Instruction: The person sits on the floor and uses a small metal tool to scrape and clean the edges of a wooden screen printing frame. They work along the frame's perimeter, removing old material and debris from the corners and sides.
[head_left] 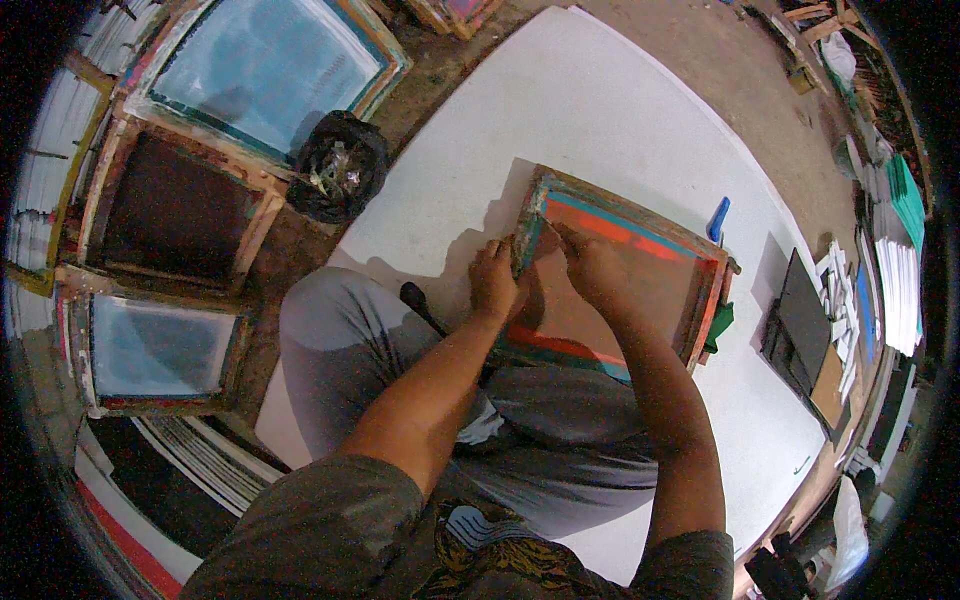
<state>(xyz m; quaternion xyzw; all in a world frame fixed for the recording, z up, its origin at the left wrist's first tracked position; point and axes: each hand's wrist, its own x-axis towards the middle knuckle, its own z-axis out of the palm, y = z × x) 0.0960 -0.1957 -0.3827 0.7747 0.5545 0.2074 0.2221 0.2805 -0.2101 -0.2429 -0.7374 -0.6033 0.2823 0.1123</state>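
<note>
A wooden screen-printing frame (pixel 705 310) lies tilted in front of my crossed legs, its brown mesh (pixel 650 305) edged with orange and teal strips. My left hand (pixel 494 283) is closed around the frame's left rail. Inside the frame, near its far left corner, my right hand (pixel 590 262) is closed with its fingertips down at the orange and teal edge. Whatever those fingers pinch is too small and shaded to make out. A blue-handled tool (pixel 718 218) lies just beyond the frame's far right corner. Something green (pixel 719 328) sticks out beside the right rail.
I sit on a large white board (pixel 480 110). A black plastic bag (pixel 340 168) stands at its left edge. More screen frames (pixel 235 345) lean at the left. Black panels (pixel 795 320) and stacked white sheets (pixel 898 280) lie at the right. A dark-handled object (pixel 413 297) lies by my knee.
</note>
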